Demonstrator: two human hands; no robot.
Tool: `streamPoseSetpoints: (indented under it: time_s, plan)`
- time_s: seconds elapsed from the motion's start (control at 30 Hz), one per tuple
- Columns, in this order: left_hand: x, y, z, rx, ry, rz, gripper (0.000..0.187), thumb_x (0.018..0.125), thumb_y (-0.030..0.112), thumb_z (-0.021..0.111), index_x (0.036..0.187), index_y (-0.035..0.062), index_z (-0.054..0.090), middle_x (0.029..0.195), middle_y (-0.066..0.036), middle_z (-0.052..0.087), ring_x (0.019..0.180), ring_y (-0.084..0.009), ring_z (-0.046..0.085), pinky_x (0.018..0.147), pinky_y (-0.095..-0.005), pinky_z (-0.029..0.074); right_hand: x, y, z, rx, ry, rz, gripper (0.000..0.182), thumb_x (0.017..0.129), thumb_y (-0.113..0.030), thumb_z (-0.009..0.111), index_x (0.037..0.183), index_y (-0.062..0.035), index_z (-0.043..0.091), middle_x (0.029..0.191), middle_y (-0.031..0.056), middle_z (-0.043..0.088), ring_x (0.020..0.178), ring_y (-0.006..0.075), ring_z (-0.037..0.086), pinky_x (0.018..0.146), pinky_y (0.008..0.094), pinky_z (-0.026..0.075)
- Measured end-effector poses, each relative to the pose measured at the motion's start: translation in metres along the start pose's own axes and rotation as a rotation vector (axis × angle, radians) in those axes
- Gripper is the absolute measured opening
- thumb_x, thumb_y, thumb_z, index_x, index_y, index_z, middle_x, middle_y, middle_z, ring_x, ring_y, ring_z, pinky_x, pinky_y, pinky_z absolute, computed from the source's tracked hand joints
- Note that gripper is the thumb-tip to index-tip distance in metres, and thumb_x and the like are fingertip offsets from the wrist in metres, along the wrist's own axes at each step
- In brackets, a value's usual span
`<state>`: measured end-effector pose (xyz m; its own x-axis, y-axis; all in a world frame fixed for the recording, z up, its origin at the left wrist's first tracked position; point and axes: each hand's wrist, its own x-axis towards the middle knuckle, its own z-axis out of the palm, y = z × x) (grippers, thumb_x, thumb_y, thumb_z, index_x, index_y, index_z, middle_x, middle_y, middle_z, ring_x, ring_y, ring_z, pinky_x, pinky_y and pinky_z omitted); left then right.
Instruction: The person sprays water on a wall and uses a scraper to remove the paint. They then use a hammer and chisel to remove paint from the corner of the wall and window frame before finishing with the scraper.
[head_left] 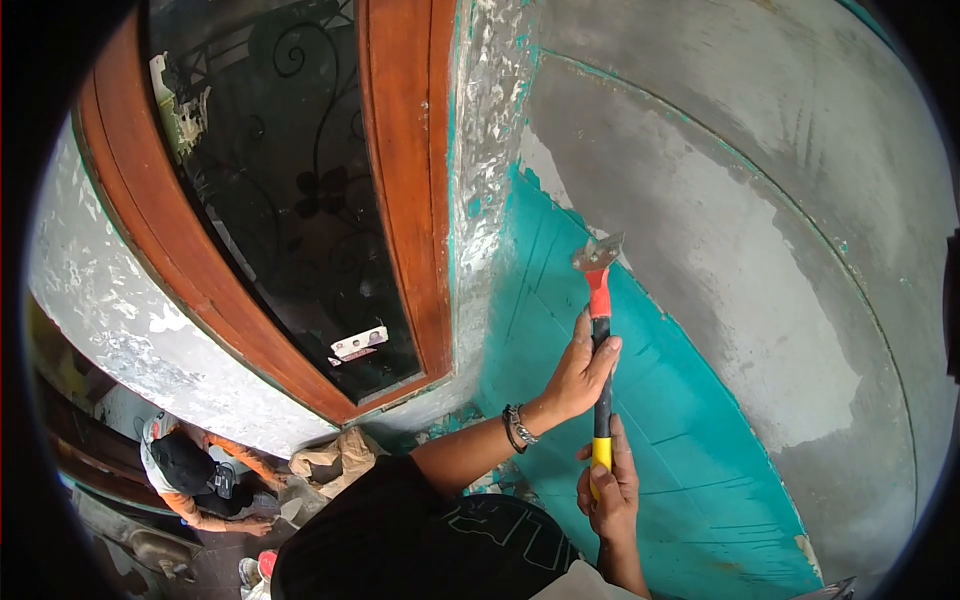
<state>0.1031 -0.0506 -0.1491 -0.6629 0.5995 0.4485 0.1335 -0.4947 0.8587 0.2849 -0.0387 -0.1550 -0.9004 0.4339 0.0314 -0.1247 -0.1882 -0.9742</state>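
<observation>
A long-handled scraper [603,375] with a red neck, black shaft and yellow grip stands almost upright in front of me. My left hand [583,370], a bracelet on its wrist, is closed around the black shaft below the red neck. Lower down, my right hand [610,490] grips the yellow end. The metal blade [598,253] overlaps the upper edge of the teal paint [640,400], where bare grey wall [720,270] begins. Bits of debris show on the blade.
To the left is a wood-framed window [405,200] with dark glass, bordered by patchy scraped wall [490,130]. Below lie a crumpled brown sack [340,460] and teal paint flakes [455,425]. Another person [195,470] in a dark cap bends near the floor at lower left.
</observation>
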Motion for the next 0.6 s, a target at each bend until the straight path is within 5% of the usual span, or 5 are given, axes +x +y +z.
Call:
streamPoseSetpoints:
  time_s: [0.07, 0.23, 0.33, 0.5, 0.6]
  plan:
    - [0.004, 0.005, -0.002, -0.035, -0.029, -0.073, 0.063, 0.099, 0.023, 0.046, 0.142, -0.0041, 0.008, 0.073, 0.000, 0.047, 0.064, -0.0083, 0.046, 0.058, -0.0233, 0.042, 0.002, -0.002, -0.001, 0.000, 0.012, -0.025, 0.062, 0.094, -0.009, 0.045, 0.149, -0.0077, 0.018, 0.100, 0.0091, 0.053, 0.050, 0.0058, 0.045, 0.042, 0.0198, 0.038]
    - [0.004, -0.012, 0.011, 0.063, -0.090, 0.092, 0.076, 0.100, 0.027, 0.045, 0.145, -0.0032, -0.009, 0.081, 0.000, 0.050, 0.062, -0.0063, 0.046, 0.055, -0.0216, 0.043, -0.011, -0.034, -0.033, -0.719, 0.121, -0.200, 0.055, 0.085, 0.002, 0.052, 0.139, -0.0015, 0.041, 0.118, 0.0171, 0.051, 0.062, 0.0151, 0.055, 0.054, 0.0247, 0.047]
    - [0.007, 0.015, 0.030, -0.193, -0.092, -0.146, 0.031, 0.100, 0.034, 0.044, 0.116, 0.0096, 0.034, 0.082, 0.002, 0.052, 0.066, -0.0045, 0.048, 0.055, -0.0209, 0.042, -0.017, -0.069, -0.043, -0.975, 0.155, -0.502, 0.047, 0.083, -0.007, 0.061, 0.129, 0.0008, 0.051, 0.119, 0.0199, 0.050, 0.067, 0.0209, 0.059, 0.058, 0.0285, 0.051]
    - [0.015, 0.047, 0.047, -0.585, 0.019, -0.154, 0.027, 0.099, 0.040, 0.046, 0.102, 0.0153, 0.035, 0.081, 0.001, 0.052, 0.066, -0.0054, 0.051, 0.055, -0.0230, 0.043, -0.014, -0.101, -0.038, -0.474, -0.090, -0.829, 0.042, 0.079, -0.032, 0.073, 0.102, -0.0001, 0.058, 0.113, 0.0232, 0.050, 0.067, 0.0258, 0.060, 0.053, 0.0327, 0.052]
    - [0.026, 0.056, 0.048, -0.847, -0.022, -0.233, 0.029, 0.096, 0.043, 0.049, 0.099, 0.0166, 0.039, 0.082, 0.000, 0.052, 0.067, -0.0096, 0.053, 0.058, -0.0272, 0.045, -0.002, -0.122, -0.015, -0.511, 0.165, -0.911, 0.037, 0.083, -0.033, 0.069, 0.090, -0.0021, 0.051, 0.105, 0.0220, 0.054, 0.059, 0.0196, 0.054, 0.049, 0.0280, 0.047]
